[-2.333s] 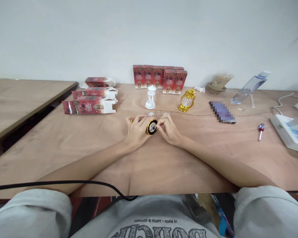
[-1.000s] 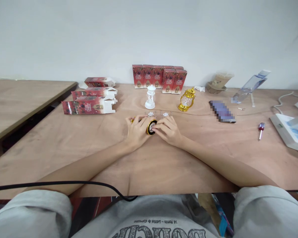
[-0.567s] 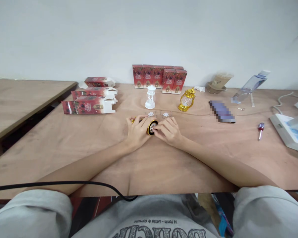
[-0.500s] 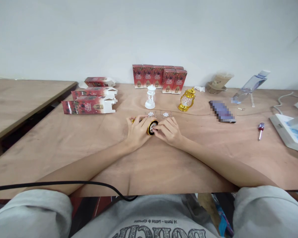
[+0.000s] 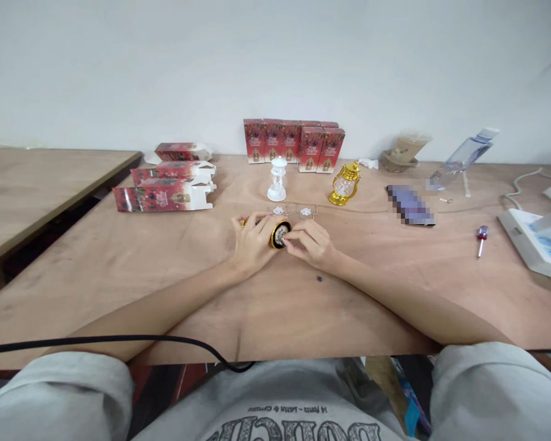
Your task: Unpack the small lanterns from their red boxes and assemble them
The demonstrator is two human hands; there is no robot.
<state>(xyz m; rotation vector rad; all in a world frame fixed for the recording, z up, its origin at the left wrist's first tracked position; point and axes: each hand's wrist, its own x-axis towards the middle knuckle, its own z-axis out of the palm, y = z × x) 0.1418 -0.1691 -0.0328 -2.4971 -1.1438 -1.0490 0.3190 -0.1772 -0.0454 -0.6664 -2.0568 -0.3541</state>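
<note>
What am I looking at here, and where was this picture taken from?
There is no machine here: a camera worn on a person's head looks down at their own two bare hands on a wooden table. The left hand grips a small gold lantern lying on its side, its round base turned toward the right hand, whose fingertips touch that base. Farther back stand a white lantern, another gold lantern and a row of red boxes. More red boxes lie flat to the left. A small screwdriver lies to the right.
</note>
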